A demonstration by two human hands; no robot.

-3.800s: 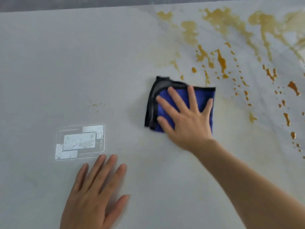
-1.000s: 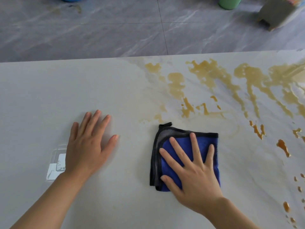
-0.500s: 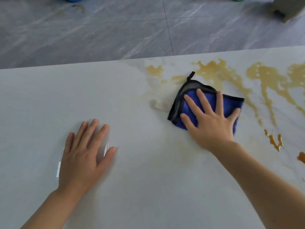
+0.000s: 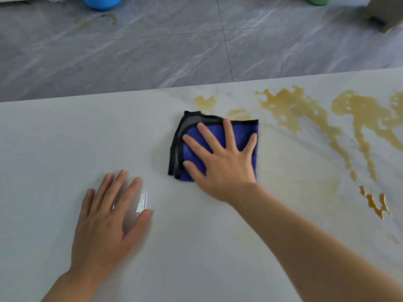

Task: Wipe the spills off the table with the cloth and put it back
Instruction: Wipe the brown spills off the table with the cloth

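Note:
A folded blue cloth (image 4: 239,131) with black edging lies on the pale table (image 4: 65,138), a little back from its far edge. My right hand (image 4: 220,162) presses flat on the cloth with fingers spread. Yellow-brown spills (image 4: 292,105) streak the table to the right of the cloth, with a small patch (image 4: 205,102) just beyond it and an orange blob (image 4: 375,203) at right. My left hand (image 4: 106,223) rests flat on the table near the front left, fingers apart, holding nothing.
A small clear rectangular marking (image 4: 142,202) on the table peeks out beside my left hand. Beyond the table's far edge is grey tiled floor with a blue bowl (image 4: 101,2), a green container (image 4: 319,0) and a beige object (image 4: 386,12).
My right hand has slid the cloth back to the left, off the streaks. The patch at the cloth's far edge looks fainter. My left hand stays flat on the table.

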